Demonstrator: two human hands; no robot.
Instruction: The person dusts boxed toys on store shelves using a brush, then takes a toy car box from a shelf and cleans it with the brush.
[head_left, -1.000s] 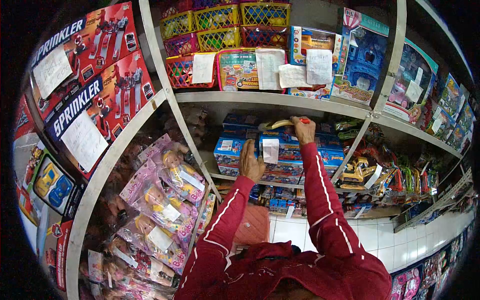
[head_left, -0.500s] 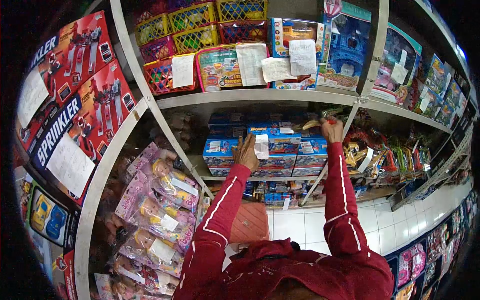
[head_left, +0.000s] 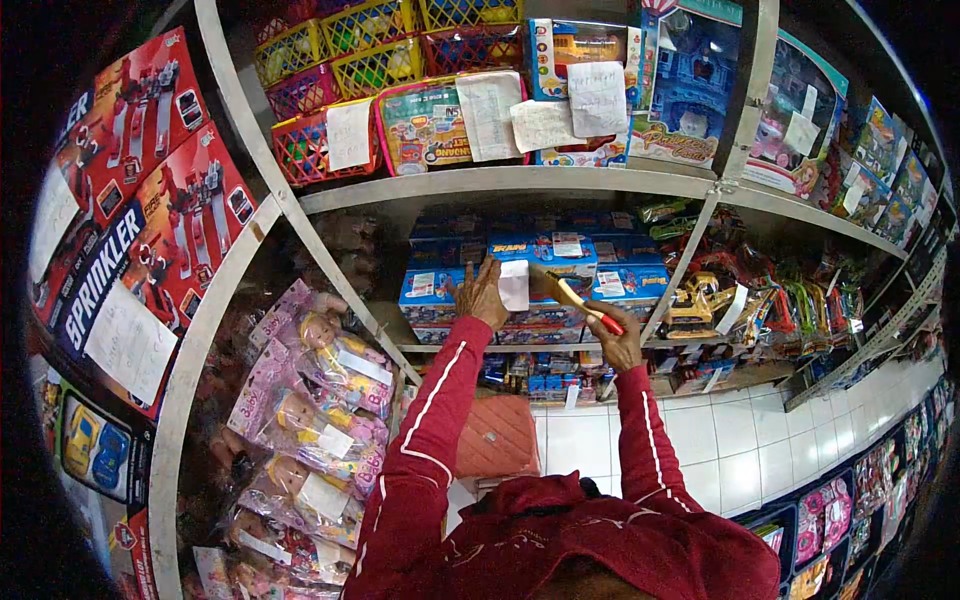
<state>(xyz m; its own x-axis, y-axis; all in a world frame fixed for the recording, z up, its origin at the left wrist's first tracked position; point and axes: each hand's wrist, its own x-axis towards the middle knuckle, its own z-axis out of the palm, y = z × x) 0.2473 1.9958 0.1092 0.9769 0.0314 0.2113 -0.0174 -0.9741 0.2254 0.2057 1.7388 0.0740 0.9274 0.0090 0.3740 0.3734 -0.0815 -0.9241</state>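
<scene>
On the middle shelf, stacked blue toy boxes [head_left: 562, 248] stand side by side, with a blank-looking white paper slip [head_left: 513, 286] hanging over the front of one. My left hand [head_left: 482, 296] rests against these boxes, just left of the slip, fingers stretched out. In my right hand [head_left: 618, 342] is a brush [head_left: 572, 296] with a pale wooden handle and a red end. Its dark tip points up and left, close to the front of the top box; whether it touches cannot be made out.
Bagged dolls [head_left: 318, 440] hang at the left beside red Sprinkler boxes [head_left: 150, 270]. A metal shelf edge [head_left: 520, 181] runs above my hands, with toy baskets [head_left: 375, 65] over it. Bagged toy vehicles [head_left: 700, 300] lie right of an upright post. Below stands a reddish stool-like block [head_left: 497, 437].
My right hand has come down and to the left, bringing the brush from the back right of the shelf to the box front. My left hand stays on the boxes.
</scene>
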